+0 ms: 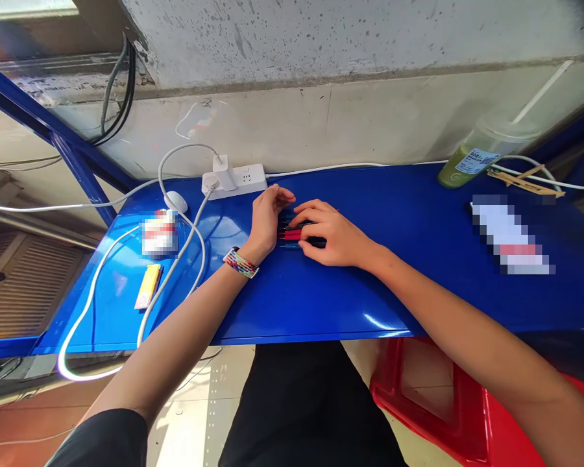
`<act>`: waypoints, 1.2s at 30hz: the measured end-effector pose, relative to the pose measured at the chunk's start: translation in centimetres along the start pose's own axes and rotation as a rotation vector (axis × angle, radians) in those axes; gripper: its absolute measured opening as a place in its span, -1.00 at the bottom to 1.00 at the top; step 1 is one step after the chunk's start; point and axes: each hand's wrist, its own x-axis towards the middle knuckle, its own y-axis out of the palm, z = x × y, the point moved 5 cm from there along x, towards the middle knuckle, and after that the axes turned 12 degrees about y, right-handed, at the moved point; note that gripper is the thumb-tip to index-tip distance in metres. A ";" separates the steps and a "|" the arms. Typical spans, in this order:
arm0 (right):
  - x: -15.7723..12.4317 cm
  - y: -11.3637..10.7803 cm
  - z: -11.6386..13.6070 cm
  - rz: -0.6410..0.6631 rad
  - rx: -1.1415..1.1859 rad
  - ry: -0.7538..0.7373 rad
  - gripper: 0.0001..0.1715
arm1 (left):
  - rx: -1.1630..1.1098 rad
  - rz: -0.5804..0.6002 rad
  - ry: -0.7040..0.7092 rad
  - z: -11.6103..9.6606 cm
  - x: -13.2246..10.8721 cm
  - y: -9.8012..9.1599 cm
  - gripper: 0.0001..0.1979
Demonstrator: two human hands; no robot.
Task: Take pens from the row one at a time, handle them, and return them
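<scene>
A small bunch of black and red pens lies on the blue table, between my two hands. My left hand stands on its edge against the left ends of the pens, fingers straight and together. My right hand lies palm-down over the pens, fingers stretched out flat on them. Most of the pens are hidden under that hand. A beaded band circles my left wrist.
A white power strip with a plugged charger sits at the back, its white cables looping left. A white mouse, a yellow packet, a green drink cup at the back right and a red stool below.
</scene>
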 end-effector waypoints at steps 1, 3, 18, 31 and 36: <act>0.0 -0.1 0.1 0.003 0.007 -0.004 -0.79 | 0.001 0.002 -0.001 0.0 0.0 0.0 -0.50; 0.0 -0.2 0.3 0.009 -0.002 -0.016 -0.83 | -0.003 0.004 -0.004 0.0 0.0 0.0 -0.52; 0.2 -0.9 0.5 0.093 0.083 0.044 -0.81 | 0.093 0.004 0.078 -1.1 0.1 -0.2 -0.48; 0.3 -3.4 -4.1 -0.192 0.163 0.409 -0.73 | 0.370 0.306 0.375 -5.2 -1.5 1.1 -0.79; 0.5 -4.6 -7.0 -0.319 0.489 0.541 -0.76 | 0.323 0.180 0.373 -4.7 -0.7 0.2 -0.81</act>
